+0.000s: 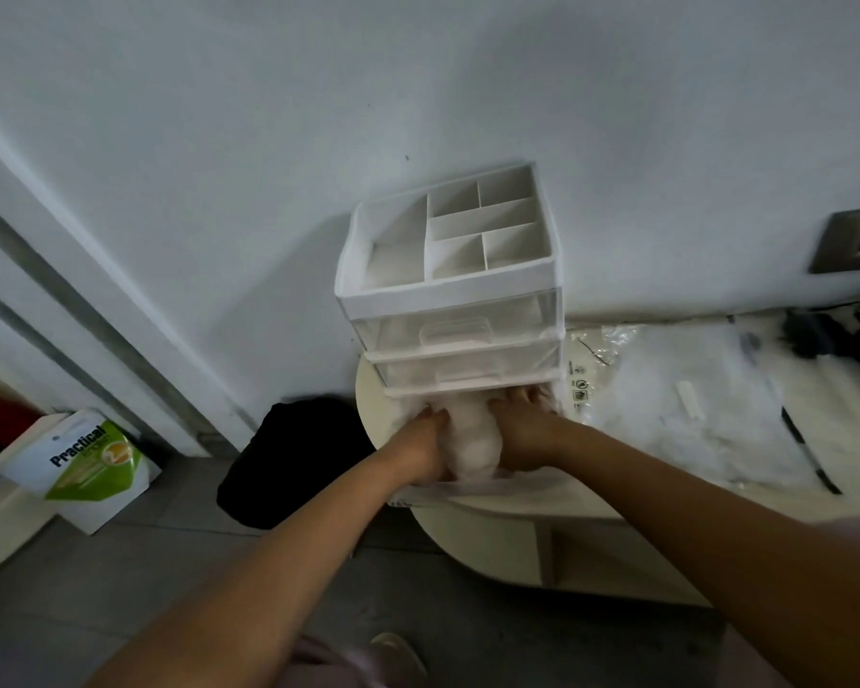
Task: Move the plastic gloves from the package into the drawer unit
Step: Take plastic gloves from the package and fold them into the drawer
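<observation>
Down at the rounded left end of the cream counter, both hands press on a bundle of plastic gloves that sits in the pulled-out bottom drawer of the drawer unit. The left hand lies against the bundle's left side and the right hand against its right side, so the pale, crumpled wad is squeezed between them. The left fingers curl inward onto the gloves; the right fingers reach further back, toward the unit's front, slightly spread over the plastic. The bundle rises above the drawer's rim and its far end reaches under the closed drawer above. The unit stands at the counter's back edge, against the wall, with an open divided tray on top. Just to the right of the unit, the clear package lies flat on the counter, touching or nearly touching the unit's side.
</observation>
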The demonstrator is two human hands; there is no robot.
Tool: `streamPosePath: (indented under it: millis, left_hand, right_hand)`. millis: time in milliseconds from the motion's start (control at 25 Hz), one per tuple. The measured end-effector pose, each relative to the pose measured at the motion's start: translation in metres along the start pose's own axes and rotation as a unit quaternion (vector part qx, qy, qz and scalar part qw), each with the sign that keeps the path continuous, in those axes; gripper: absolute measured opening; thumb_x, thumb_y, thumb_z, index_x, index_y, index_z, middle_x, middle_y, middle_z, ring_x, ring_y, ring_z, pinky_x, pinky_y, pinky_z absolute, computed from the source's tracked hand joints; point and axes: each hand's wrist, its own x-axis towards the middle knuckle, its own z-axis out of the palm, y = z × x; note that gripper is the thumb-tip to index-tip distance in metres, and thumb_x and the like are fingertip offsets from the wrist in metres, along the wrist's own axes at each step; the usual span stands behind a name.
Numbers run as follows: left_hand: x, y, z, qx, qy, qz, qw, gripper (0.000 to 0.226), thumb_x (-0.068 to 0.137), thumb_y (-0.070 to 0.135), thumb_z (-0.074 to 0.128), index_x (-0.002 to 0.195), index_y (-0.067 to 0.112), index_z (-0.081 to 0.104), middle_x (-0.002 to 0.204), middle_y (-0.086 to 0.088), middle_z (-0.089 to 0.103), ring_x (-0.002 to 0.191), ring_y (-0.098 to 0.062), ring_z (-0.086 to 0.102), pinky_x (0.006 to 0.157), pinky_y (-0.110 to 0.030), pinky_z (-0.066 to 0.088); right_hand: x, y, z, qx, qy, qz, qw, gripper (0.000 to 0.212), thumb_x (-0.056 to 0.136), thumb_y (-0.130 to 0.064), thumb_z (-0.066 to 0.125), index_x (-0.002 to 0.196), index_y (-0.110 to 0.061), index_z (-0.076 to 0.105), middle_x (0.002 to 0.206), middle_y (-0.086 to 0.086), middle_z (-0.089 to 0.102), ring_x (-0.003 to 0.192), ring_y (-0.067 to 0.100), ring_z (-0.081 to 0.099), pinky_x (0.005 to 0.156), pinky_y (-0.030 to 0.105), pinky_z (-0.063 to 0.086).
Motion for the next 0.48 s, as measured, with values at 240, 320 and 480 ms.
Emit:
streamPosePath:
  millis: [240, 320, 480]
  left_hand:
    - [-0.002, -0.004, -0.005, 0.053, -0.062, 0.004, 0.997, 0.072, 0.092, 0.015, 0.059, 0.149, 0.006, 0.015, 0.157, -0.011, 0.017, 0.143, -0.024, 0.022, 0.111, -0.022, 0.016]
    - [-0.007, -0.002, -0.009, 0.049, -0.063, -0.003, 0.997, 0.07, 0.093, 0.009, 0.056, 0.15, 0.008, 0.016, 0.156, -0.01, 0.02, 0.142, -0.023, 0.025, 0.11, -0.02, 0.016]
    - [-0.017, 0.023, -0.018, -0.014, 0.062, 0.036, 0.997, 0.042, 0.094, 0.008, 0.054, 0.135, 0.008, 0.048, 0.135, -0.011, 0.052, 0.122, -0.021, 0.05, 0.102, -0.025, 0.037]
  right_hand:
    - [-0.052, 0.028, -0.041, 0.173, 0.111, -0.04, 0.978, 0.041, 0.084, -0.029, 0.069, 0.122, -0.014, 0.063, 0.124, 0.003, 0.062, 0.11, 0.013, 0.057, 0.09, 0.02, 0.041]
    - [-0.071, 0.054, -0.054, 0.201, 0.168, -0.017, 0.965, 0.025, 0.084, -0.027, 0.068, 0.106, -0.013, 0.071, 0.107, 0.002, 0.07, 0.095, 0.012, 0.063, 0.084, 0.021, 0.047]
    - [-0.099, 0.134, -0.055, 0.125, 0.236, 0.161, 0.95, 0.036, 0.089, -0.027, 0.062, 0.117, -0.004, 0.063, 0.12, 0.013, 0.064, 0.11, 0.024, 0.058, 0.093, 0.031, 0.043]
